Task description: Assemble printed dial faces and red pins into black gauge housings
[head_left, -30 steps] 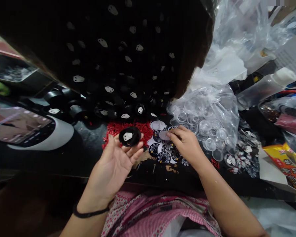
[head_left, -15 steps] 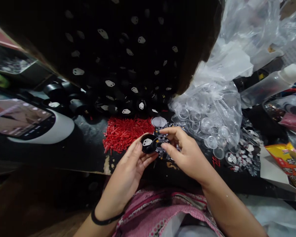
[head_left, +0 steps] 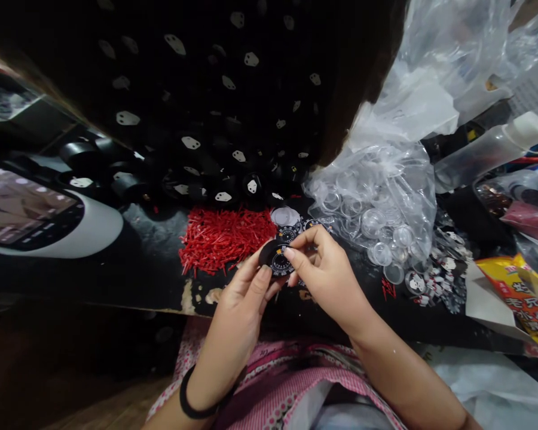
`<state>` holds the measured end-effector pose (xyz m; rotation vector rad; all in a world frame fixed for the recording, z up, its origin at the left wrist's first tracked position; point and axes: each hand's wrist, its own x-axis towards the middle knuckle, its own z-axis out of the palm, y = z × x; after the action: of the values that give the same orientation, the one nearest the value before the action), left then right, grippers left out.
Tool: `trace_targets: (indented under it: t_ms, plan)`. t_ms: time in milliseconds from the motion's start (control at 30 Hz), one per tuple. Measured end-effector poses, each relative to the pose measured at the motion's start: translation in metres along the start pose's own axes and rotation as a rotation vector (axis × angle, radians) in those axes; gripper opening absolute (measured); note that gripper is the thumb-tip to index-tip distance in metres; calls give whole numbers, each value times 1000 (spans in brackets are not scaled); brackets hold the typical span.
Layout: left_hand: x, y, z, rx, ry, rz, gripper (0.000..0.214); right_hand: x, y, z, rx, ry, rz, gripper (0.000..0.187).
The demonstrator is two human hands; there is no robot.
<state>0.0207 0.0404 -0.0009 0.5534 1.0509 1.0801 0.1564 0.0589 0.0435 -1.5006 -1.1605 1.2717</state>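
Dark surface, pretty cluttered — red bits at your 11 o'clock, bagged clear rings at 1. At 12, your left hand grips a black cup — right hand pinches a dial disc over its mouth.

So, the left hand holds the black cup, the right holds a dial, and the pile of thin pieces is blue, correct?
Not quite: the pile of thin pieces is red, as the head view shows. The left hand holds the black cup, and the right hand holds a dial.
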Motion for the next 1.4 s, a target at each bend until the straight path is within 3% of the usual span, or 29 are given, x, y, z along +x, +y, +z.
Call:
trace_targets:
  t_ms: [300,433,567,667,767,900,1067,1200,1400]
  plan:
    - [3,-7,-11,123,-119,49,30,-3,6,-8,-276,-17,-9,16]
    - [-3,-12,-14,206,-116,14,29,-17,14,-10,-312,-122,-42,15]
    - [-12,-14,-34,327,-124,5,29,-26,16,-10,-423,-241,-147,25]
    - [-15,-11,-52,343,-20,-12,34,-12,14,-3,-556,-322,-215,17]
    - [-13,-4,-58,213,132,-21,35,14,14,13,-918,-190,-258,15]
    - [-10,7,-44,0,187,-14,27,39,20,34,-1239,-68,-296,20]
    - [-5,10,-31,-81,167,78,24,37,23,35,-1179,-108,-302,16]
    - [2,4,-28,-15,111,129,28,27,17,29,-1117,-166,-361,13]
    - [6,8,-20,-87,149,103,26,22,17,27,-1019,-91,-393,15]
